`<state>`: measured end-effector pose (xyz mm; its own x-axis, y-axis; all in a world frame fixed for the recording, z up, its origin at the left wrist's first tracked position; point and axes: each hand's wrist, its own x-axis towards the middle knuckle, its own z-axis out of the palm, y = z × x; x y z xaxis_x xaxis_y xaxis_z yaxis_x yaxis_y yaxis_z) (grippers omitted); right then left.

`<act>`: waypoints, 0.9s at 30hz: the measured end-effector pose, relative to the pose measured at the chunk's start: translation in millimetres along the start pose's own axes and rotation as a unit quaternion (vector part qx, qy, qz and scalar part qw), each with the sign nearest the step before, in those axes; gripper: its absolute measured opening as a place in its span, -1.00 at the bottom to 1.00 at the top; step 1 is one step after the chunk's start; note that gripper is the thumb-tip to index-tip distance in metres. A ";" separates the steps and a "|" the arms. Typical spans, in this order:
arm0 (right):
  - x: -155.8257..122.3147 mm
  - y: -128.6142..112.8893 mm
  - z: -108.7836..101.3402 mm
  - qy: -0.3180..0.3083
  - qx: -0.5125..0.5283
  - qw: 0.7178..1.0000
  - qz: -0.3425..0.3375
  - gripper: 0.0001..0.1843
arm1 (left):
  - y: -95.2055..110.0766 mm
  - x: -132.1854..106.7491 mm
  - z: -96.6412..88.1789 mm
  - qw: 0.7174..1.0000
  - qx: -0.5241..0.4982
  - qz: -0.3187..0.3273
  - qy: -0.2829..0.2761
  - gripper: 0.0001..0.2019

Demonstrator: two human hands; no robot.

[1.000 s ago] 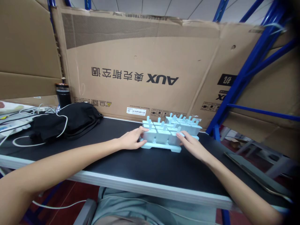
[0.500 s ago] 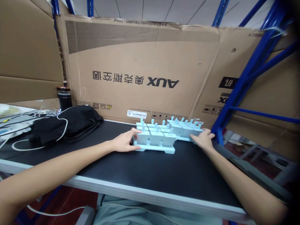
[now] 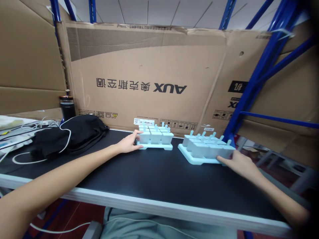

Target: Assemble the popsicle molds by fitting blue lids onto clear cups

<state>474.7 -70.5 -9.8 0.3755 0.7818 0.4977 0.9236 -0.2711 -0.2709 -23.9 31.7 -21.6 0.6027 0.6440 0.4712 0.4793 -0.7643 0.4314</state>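
Note:
Two light-blue popsicle molds with upright stick handles stand apart on the black tabletop. The left popsicle mold (image 3: 156, 137) sits near the cardboard at the back. My left hand (image 3: 129, 142) grips its left end, thumb low by the base and fingers behind the corner. Farther right and a little closer to me is the right popsicle mold (image 3: 203, 149), set at an angle on its flat base. My right hand (image 3: 239, 162) holds its right end, with the thumb on the front side and the other fingers hidden behind.
A large cardboard sheet (image 3: 139, 73) walls off the back. Blue metal shelving posts (image 3: 251, 83) rise at the right. On the left lie a black bag (image 3: 84, 132), white cables (image 3: 67, 139) and a dark bottle (image 3: 67, 108). The table's pale front edge (image 3: 149, 199) runs below.
The left mold has moved back and slightly left with my left hand. The right mold has come toward me and turned, held by my right hand. The gap between them is wider.

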 end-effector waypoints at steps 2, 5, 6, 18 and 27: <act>-11.8 4.6 -6.7 -0.053 -0.011 0.999 0.008 -0.59 | -0.6 9.8 4.0 1.000 0.010 -0.003 -0.014 -0.29; -23.7 6.2 -12.4 -0.077 -0.013 0.997 0.002 -0.58 | 4.2 29.7 13.9 0.999 0.018 -0.002 -0.041 -0.26; -25.8 5.5 -13.3 -0.078 -0.012 0.997 0.001 -0.57 | 7.2 37.3 18.5 0.998 0.022 0.000 -0.051 -0.25; -33.3 -11.9 -16.8 -0.090 -0.038 0.995 -0.002 -0.59 | 62.3 121.0 94.0 0.991 0.012 0.070 -0.117 -0.24; -32.1 -16.4 -25.4 -0.122 -0.069 0.990 0.023 -0.57 | 83.7 140.4 124.8 0.991 0.054 0.056 -0.106 -0.21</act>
<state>449.4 -105.4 -0.4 0.4039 0.8743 0.2693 0.9137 -0.3708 -0.1663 180.4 53.9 -15.4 0.7715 0.5412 0.3345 0.4597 -0.8376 0.2950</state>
